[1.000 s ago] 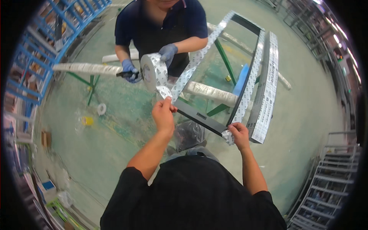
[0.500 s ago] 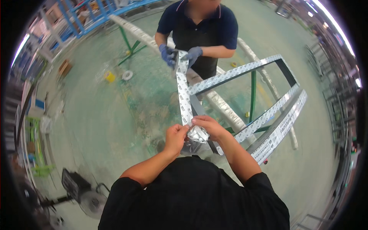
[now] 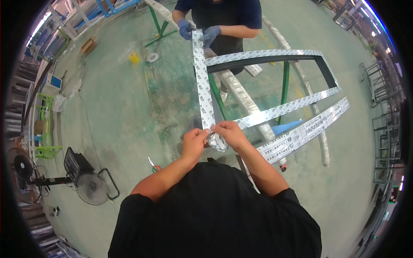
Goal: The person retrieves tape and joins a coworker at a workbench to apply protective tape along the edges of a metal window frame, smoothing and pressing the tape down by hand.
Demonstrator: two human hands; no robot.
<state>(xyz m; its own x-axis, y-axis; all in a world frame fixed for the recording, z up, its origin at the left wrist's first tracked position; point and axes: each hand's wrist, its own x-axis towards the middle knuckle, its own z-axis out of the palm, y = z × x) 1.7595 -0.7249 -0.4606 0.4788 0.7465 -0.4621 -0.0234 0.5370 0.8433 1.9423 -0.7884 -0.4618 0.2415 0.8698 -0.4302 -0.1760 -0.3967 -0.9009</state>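
Observation:
My left hand (image 3: 193,144) and my right hand (image 3: 231,134) pinch the near end of a long strip of white printed protective film (image 3: 202,81). Below my fingertips bunches a crumpled wad of film (image 3: 218,143). The strip runs away from me along the left end of a rectangular dark frame (image 3: 328,77), whose other bars carry the same printed film. At its far end, a person's blue-gloved left hand (image 3: 210,35) and gloved right hand (image 3: 185,29) hold the strip.
Wrapped rails (image 3: 241,94) on green stands carry the frame. A separate film-covered bar (image 3: 309,135) lies at right. Scissors (image 3: 153,165) are on the floor by my left forearm, with a fan (image 3: 92,187) farther left. Tape rolls (image 3: 152,57) and a cardboard box (image 3: 88,46) lie farther off.
My view has shifted, bringing the scissors into sight. The strip's far end, bent earlier, now looks straighter between us. Both my hands keep their pinch at the near end.

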